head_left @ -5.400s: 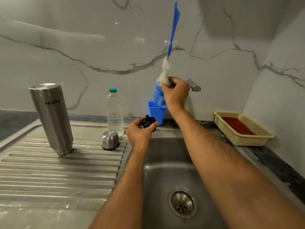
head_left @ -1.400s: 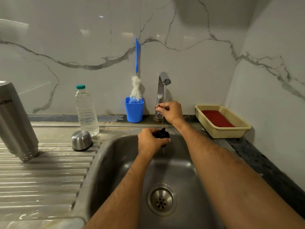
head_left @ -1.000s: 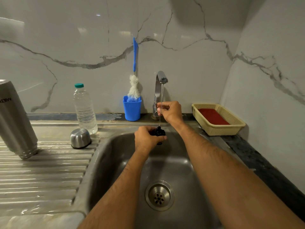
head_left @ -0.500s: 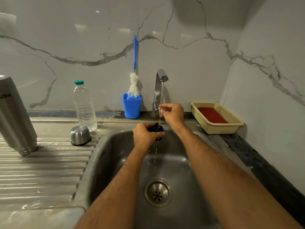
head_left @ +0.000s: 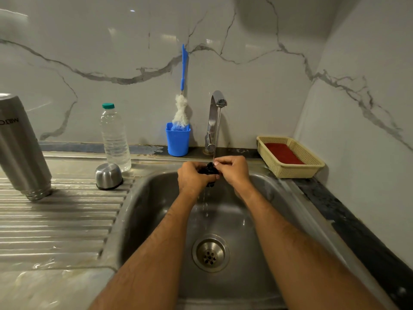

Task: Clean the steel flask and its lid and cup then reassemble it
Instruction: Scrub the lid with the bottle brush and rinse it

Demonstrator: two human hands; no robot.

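The black flask lid (head_left: 209,170) is under a thin stream of water from the tap (head_left: 215,121), above the sink basin (head_left: 257,238). My left hand (head_left: 193,176) grips the lid from the left, and my right hand (head_left: 233,170) pinches it from the right; the hands hide most of it. The steel flask (head_left: 21,148) stands upside down on the ribbed drainboard (head_left: 67,220) at the far left. Its steel cup (head_left: 108,176) sits upside down near the basin's left rim.
A clear water bottle (head_left: 115,137) stands behind the cup. A blue holder (head_left: 178,139) with a bottle brush (head_left: 181,108) sits left of the tap. A cream basket (head_left: 290,156) with a red pad is at the right. The drain (head_left: 210,252) lies below my arms.
My right hand left the tap handle and came down onto the lid, joining my left hand under the running water. The brush went back in its holder earlier.
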